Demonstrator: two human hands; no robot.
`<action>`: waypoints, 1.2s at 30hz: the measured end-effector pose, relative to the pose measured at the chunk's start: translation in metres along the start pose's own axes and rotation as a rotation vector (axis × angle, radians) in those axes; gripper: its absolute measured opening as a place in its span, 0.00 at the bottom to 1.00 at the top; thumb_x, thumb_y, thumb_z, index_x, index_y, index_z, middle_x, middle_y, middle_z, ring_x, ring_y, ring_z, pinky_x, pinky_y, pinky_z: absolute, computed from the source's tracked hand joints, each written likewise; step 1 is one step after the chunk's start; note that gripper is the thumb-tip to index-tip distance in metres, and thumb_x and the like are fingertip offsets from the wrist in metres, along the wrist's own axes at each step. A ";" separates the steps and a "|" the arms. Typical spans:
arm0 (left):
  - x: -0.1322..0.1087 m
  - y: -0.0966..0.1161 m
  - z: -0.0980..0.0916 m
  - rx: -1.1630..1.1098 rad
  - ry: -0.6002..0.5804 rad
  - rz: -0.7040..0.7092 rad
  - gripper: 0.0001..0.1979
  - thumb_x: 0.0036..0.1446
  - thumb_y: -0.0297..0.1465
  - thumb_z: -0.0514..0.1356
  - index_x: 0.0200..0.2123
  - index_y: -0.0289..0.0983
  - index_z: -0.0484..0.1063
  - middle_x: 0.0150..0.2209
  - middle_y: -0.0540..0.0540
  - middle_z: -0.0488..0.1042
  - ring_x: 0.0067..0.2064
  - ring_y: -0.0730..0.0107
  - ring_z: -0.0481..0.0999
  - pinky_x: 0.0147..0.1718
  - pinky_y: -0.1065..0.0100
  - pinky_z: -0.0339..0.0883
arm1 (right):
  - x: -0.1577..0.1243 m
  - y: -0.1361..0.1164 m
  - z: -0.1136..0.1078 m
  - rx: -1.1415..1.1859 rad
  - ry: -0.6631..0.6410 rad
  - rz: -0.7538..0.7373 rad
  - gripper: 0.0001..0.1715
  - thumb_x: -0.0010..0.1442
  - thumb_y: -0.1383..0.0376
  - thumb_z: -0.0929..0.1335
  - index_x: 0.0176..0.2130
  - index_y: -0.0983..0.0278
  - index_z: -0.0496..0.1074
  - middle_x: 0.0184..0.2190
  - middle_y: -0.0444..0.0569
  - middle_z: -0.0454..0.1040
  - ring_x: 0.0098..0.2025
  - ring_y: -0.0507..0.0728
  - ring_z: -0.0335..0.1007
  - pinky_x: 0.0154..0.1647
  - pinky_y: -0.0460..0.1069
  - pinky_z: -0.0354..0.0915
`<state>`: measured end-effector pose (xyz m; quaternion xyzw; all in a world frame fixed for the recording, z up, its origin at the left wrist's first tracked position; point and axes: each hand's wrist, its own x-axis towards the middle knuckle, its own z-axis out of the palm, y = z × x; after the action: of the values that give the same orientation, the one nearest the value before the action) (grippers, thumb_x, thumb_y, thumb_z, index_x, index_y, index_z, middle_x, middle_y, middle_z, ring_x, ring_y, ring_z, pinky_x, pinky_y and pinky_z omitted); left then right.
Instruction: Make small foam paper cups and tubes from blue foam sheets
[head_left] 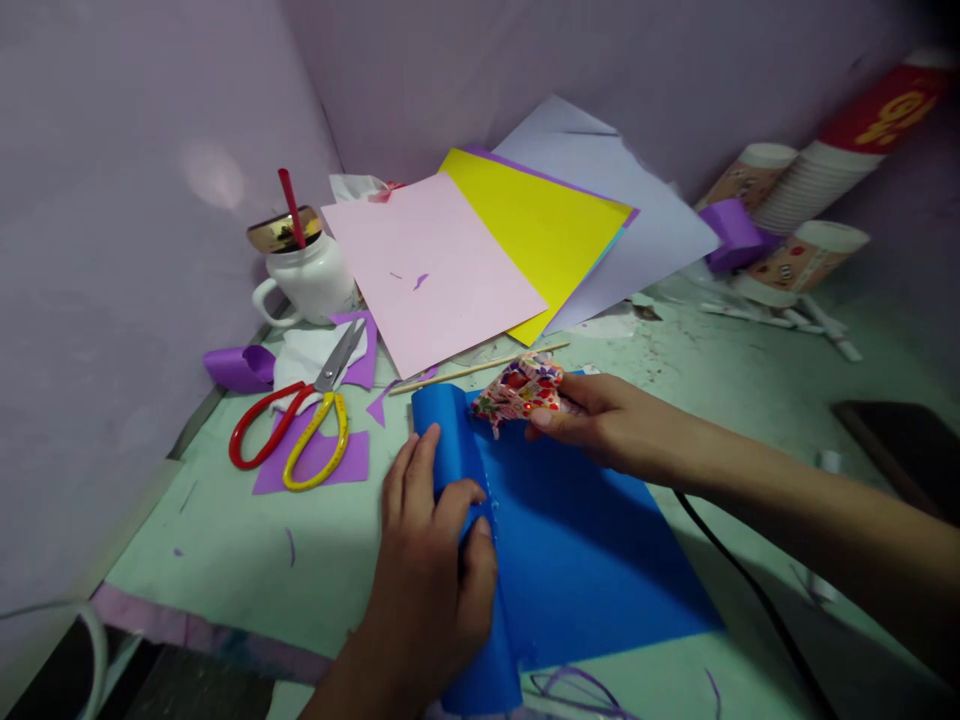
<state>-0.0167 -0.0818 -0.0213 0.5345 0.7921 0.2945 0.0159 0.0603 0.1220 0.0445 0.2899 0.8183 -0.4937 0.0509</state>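
Observation:
A blue sheet of paper (pixel 592 560) lies on the table, its left side rolled into a tube (pixel 480 670). Fingers of my left hand (pixel 435 540) curl over this tube and hold it down. Small whitish dots run along the seam beside them. My right hand (pixel 600 420) grips a colourful flower-patterned thing (pixel 521 388), apparently a glue gun in a patterned wrap, above the sheet's far edge near the tube. Its handle is mostly hidden by my fingers. A black cord (pixel 750 590) shows below my right forearm.
Red-and-yellow scissors (pixel 326 390) lie left on purple paper scraps (pixel 352 465). Behind are a white mug (pixel 311 280), a thin wooden stick (pixel 480 368), and pink (pixel 442 270) and yellow sheets (pixel 555 230). Paper cups (pixel 810 260) lean at the back right; a dark flat object (pixel 900 450) lies right.

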 end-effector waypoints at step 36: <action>-0.001 0.003 0.001 -0.004 0.009 -0.026 0.08 0.58 0.25 0.51 0.40 0.37 0.66 0.65 0.34 0.48 0.65 0.46 0.48 0.58 0.38 0.51 | 0.009 0.001 0.002 0.099 0.099 0.109 0.06 0.55 0.63 0.66 0.32 0.64 0.69 0.13 0.37 0.56 0.16 0.50 0.53 0.19 0.46 0.51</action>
<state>-0.0133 -0.0815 -0.0211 0.5227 0.7985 0.2981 0.0174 0.0536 0.1246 0.0396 0.3601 0.7776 -0.5150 0.0227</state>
